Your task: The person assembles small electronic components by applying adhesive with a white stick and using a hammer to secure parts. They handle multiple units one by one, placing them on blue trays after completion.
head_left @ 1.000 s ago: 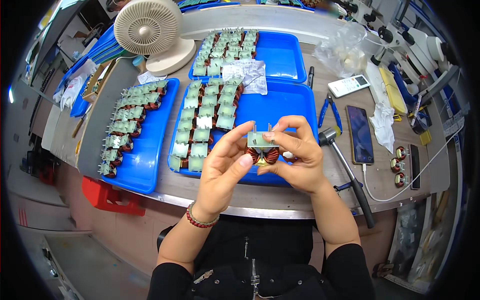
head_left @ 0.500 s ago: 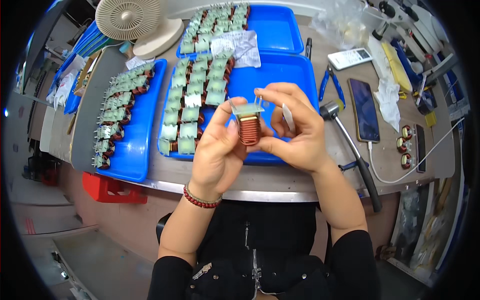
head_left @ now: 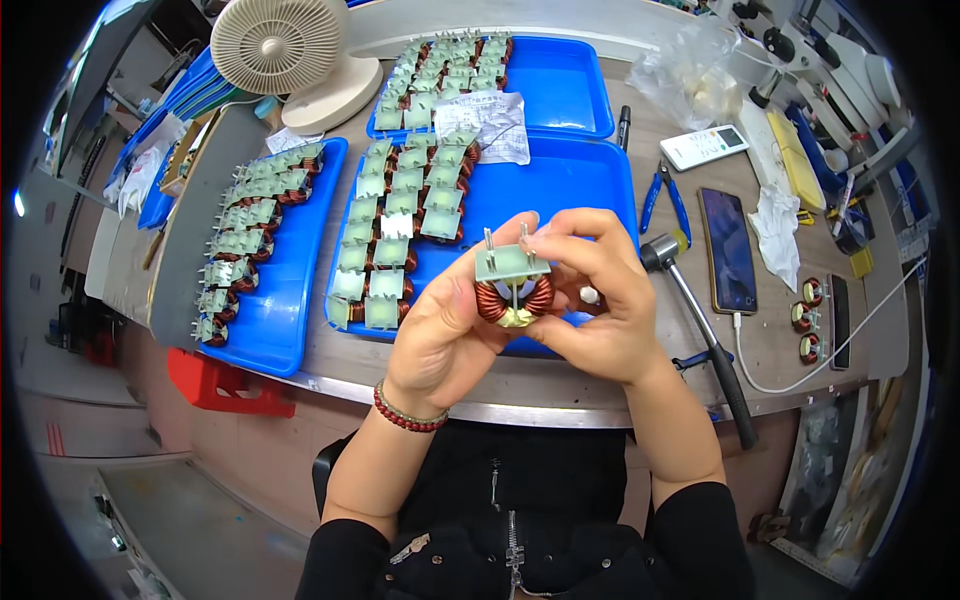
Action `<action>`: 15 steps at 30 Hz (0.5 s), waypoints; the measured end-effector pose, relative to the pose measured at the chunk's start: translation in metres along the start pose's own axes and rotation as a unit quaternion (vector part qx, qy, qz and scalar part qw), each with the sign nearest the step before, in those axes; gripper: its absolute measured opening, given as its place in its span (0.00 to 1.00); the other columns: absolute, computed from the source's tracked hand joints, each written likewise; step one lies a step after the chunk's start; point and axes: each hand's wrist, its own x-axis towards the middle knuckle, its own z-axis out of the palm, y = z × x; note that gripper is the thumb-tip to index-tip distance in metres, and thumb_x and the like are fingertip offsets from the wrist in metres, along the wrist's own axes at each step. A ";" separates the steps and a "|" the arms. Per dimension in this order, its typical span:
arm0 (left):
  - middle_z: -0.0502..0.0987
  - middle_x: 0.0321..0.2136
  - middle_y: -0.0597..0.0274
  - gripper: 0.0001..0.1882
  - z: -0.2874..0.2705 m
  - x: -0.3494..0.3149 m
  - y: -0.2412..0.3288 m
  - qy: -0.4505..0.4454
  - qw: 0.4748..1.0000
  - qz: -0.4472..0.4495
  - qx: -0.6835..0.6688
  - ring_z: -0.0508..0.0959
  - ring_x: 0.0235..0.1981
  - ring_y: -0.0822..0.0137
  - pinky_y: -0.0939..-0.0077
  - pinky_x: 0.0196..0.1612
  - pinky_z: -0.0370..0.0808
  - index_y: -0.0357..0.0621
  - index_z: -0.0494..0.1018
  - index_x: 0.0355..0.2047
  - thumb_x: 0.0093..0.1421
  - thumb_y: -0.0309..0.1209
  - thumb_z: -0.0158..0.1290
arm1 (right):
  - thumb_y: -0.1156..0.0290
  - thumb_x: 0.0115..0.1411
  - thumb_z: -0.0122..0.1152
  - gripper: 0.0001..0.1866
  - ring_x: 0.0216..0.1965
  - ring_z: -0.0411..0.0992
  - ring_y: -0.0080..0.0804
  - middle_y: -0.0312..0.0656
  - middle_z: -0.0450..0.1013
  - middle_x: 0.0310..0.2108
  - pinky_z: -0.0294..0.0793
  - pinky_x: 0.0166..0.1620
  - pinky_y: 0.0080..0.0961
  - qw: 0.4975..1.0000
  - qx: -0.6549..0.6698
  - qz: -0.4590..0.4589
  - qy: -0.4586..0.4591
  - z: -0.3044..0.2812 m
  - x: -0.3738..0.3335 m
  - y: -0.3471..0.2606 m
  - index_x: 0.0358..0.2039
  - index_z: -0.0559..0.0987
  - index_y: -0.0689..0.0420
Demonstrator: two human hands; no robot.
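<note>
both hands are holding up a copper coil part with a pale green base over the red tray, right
Not quite: the tray under the hands is blue, not red, as the head view shows. The left hand and right hand do hold the copper coil part together.

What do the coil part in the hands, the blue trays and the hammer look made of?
Copper-coloured wound coil: likely enamelled copper wire, glossy reddish turns, under a pale green matte plate, probably plastic, with metal pins. Both the left hand and right hand hold it. Blue tray: smooth moulded plastic, apparently. Hammer: dull metal head, dark handle, material unclear.
</note>
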 end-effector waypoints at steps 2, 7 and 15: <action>0.65 0.49 0.54 0.39 0.001 -0.001 0.001 -0.014 1.000 0.014 0.017 0.68 0.50 0.61 0.66 0.53 0.63 0.34 0.46 0.59 0.57 0.47 0.47 | 0.80 0.32 0.69 0.29 0.35 0.67 0.30 0.43 0.66 0.39 0.68 0.31 0.20 1.000 0.012 0.008 -0.002 -0.001 -0.004 0.002 0.41 0.75 0.55; 0.62 0.50 0.50 0.41 0.001 -0.005 0.005 0.021 1.000 0.013 0.017 0.67 0.49 0.58 0.65 0.51 0.66 0.34 0.46 0.58 0.53 0.43 0.53 | 0.78 0.37 0.67 0.25 0.30 0.64 0.23 0.43 0.63 0.40 0.63 0.27 0.15 1.000 -0.015 0.016 -0.014 -0.006 0.001 -0.007 0.41 0.75 0.60; 0.63 0.48 0.50 0.28 -0.014 -0.014 0.006 0.020 0.992 0.077 -0.102 0.66 0.45 0.61 0.74 0.41 0.65 0.39 0.50 0.57 0.60 0.38 0.42 | 0.44 0.60 0.28 0.36 0.23 0.64 0.25 0.46 0.66 0.34 0.63 0.28 0.20 0.995 0.019 0.087 0.043 -0.024 -0.002 -0.017 0.36 0.76 0.65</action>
